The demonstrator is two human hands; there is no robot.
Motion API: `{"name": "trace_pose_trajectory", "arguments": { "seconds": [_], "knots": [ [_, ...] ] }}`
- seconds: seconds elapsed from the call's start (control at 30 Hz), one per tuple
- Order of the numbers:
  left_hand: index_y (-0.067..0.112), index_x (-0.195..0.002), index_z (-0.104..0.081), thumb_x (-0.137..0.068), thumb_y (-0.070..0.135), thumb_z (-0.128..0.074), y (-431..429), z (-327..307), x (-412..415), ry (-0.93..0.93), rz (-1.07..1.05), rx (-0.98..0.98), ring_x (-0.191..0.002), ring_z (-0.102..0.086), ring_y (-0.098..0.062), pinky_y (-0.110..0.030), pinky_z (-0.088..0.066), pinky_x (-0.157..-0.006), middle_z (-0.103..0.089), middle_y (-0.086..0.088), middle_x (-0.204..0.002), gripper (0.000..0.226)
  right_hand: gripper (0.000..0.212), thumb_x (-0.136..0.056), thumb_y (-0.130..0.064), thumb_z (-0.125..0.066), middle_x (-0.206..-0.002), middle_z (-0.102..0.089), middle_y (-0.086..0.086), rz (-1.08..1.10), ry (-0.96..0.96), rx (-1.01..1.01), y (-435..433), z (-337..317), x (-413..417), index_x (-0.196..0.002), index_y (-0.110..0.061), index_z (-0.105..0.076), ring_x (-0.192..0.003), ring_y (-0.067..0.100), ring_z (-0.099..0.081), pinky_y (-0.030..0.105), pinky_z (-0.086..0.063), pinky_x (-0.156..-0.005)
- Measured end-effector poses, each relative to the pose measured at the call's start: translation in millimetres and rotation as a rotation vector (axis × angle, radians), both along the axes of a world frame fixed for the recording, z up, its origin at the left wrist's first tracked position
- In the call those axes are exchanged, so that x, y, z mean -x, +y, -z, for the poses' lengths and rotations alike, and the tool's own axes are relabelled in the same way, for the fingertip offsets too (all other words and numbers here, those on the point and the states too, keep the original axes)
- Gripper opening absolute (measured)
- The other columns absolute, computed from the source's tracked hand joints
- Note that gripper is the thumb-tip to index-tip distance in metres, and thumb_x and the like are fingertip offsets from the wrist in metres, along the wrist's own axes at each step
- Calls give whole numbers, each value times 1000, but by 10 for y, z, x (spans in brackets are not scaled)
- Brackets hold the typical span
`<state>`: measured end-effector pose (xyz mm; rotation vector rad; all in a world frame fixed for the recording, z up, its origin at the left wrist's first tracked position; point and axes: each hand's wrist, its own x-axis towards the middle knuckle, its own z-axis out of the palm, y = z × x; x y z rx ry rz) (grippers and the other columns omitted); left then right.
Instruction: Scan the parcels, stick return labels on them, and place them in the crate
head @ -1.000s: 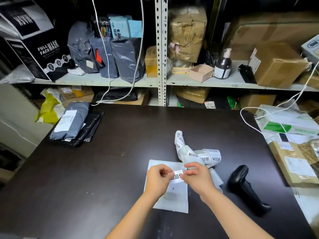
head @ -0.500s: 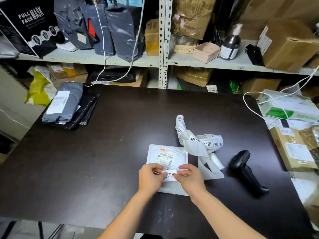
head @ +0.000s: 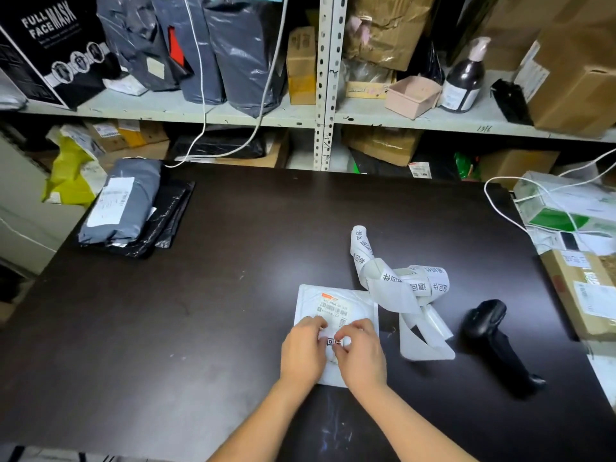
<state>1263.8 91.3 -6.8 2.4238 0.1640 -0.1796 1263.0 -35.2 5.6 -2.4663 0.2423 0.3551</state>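
Metal shelving (head: 325,111) crammed with boxes and grey bags fills the background from nine to three o'clock. Below it lies the dark table (head: 233,261), the work surface. At its ten o'clock corner a stack of grey parcels (head: 123,201) sits well apart from the hands, seemingly parked as a waiting pile so the middle is free for one item at a time.

The label roll (head: 400,285) sprawls at about four o'clock, its loose tail touching the white parcel (head: 333,305), likely kept close so the next sticker tears off quickly. The scanner (head: 493,338) lies on its side further toward four o'clock, near the right arm and not held, which suggests scanning of this item is done.

The white parcel rests flat at five o'clock, printed address label up, giving a firm backing. The left hand (head: 303,353) and right hand (head: 361,355) meet over its lower half, fingers curled and pinching opposite ends of the return label (head: 334,341), probably to keep it taut and wrinkle-free while it goes down. No crate is in view.
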Motion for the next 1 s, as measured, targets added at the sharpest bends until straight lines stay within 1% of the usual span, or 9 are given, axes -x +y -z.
{"name": "trace_pose_trajectory", "arguments": {
  "seconds": [0.07, 0.13, 0.23, 0.33, 0.43, 0.57, 0.7, 0.87, 1.0],
  "knots": [
    [25, -98, -63, -91, 24, -60, 21, 5, 11, 17, 36, -67, -75, -56, -19, -31, -45, -62, -36, 9, -108, 7, 9, -94, -29, -69, -119, -45, -13, -48, 12, 128, -4, 27, 8, -102, -30, -74, -90, 15, -66, 29, -46, -70],
    [25, -94, -61, -91, 33, -61, 100, 15, -3, 46, 46, -105, -77, -53, -16, -29, -42, -61, -29, 10, -105, 9, 15, -92, -38, -71, -120, -45, -12, -47, -9, 206, -31, 35, 9, -107, -37, -76, -95, 15, -63, 28, -45, -73],
    [29, -100, -59, -85, 46, -69, 268, 28, -41, 102, 55, -113, -89, -50, -11, -30, -47, -67, -31, 12, -105, 24, 28, -89, -45, -72, -117, -43, -12, -2, 2, 182, -119, 28, 12, -116, -39, -72, -106, 12, -59, 29, -48, -82],
    [32, -118, -51, -73, 60, -75, 402, 39, -53, 148, -65, -102, -106, -49, -12, -33, -51, -81, -35, 10, -112, 58, 47, -88, -50, -72, -125, -42, -7, 61, 12, 208, -193, 31, 37, -131, -35, -61, -119, 16, -50, 34, -50, -92],
    [24, -135, -48, -72, 56, -80, 431, 55, -58, 181, -212, -45, -118, -50, -15, -30, -48, -84, -42, 6, -125, 78, 69, -84, -50, -75, -129, -44, 0, 145, 39, 184, -222, 24, 32, -144, -29, -48, -127, 24, -45, 37, -47, -96],
    [20, -115, -66, -72, 33, -83, 396, 10, -77, 194, -154, 169, -97, -60, -11, -25, -52, -83, -59, 7, -107, 48, 63, -82, -26, -80, -116, -60, 9, 168, 60, -25, -266, 2, -51, -137, -15, -53, -114, 30, -57, 37, -50, -92],
    [19, -109, -70, -75, 14, -80, 417, -73, 18, 192, -179, 333, -70, -59, 2, -8, -44, -61, -68, 12, -89, 36, 46, -81, -14, -78, -110, -68, 8, 164, 89, -116, -330, -22, -32, -124, -13, -59, -108, 28, -64, 40, -54, -89],
    [18, -104, -70, -77, 6, -76, 456, -169, 269, 111, -208, 381, -61, -56, 6, -11, -44, -62, -68, 8, -86, 30, 40, -79, -15, -78, -102, -71, -2, 96, 35, -190, -382, -87, 97, -116, -20, -64, -107, 22, -63, 35, -53, -85],
    [20, -113, -69, -79, 10, -74, 480, -373, 570, 42, -276, 377, -77, -58, -3, -16, -47, -72, -69, 1, -102, 35, 44, -74, -17, -84, -91, -66, -13, -14, -30, -246, -316, -281, 203, -109, -30, -61, -88, 10, -64, 22, -44, -65]
  ]
}}
